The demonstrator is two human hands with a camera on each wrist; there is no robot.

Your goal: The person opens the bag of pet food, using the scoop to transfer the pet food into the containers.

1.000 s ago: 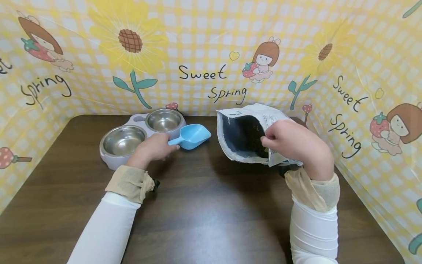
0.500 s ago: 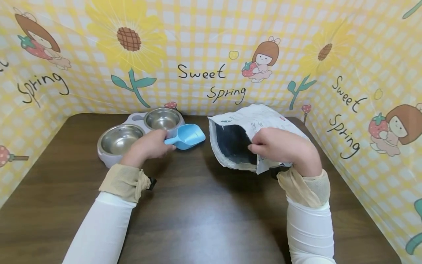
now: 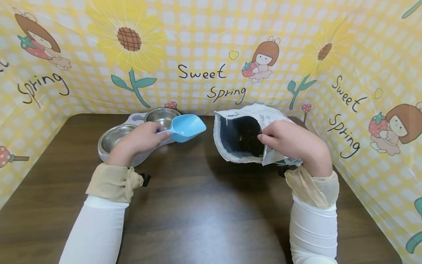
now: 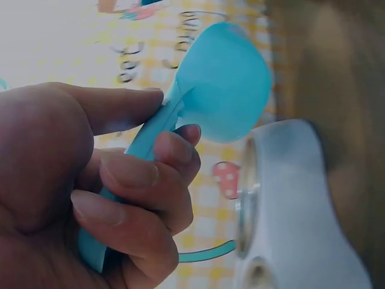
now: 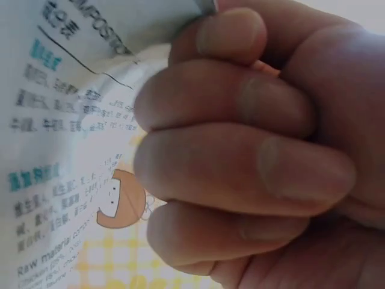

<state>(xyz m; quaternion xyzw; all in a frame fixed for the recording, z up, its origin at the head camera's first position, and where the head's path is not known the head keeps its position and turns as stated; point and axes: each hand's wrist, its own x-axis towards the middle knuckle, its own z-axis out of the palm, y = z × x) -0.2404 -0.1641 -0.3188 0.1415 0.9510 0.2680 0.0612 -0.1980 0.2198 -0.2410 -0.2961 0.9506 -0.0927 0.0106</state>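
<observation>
The scoop (image 3: 188,127) is plain light blue. Just right of the scoop, the bag (image 3: 263,114) is white, with black and teal print (image 5: 66,102) and a dark grey lining (image 3: 231,134); its contents (image 3: 251,138) are near-black brown. Left of the scoop, the stand (image 3: 142,157) is pale lilac, its bowls (image 3: 113,136) silver. Below the scoop, the table (image 3: 197,216) is dark brown with wood grain. Nearer than the scoop, white sleeves (image 3: 313,229) end in beige cuffs (image 3: 110,182). Behind the scoop, the cloth (image 3: 197,29) is yellow-and-white gingham, patterned with brown-centred yellow flowers (image 3: 129,38), teal-green stems (image 3: 134,87), black lettering (image 3: 202,72), white-spotted red mushrooms (image 3: 170,105), and brown-haired cartoon figures (image 3: 263,60) in pink with red strawberries (image 3: 250,69).
</observation>
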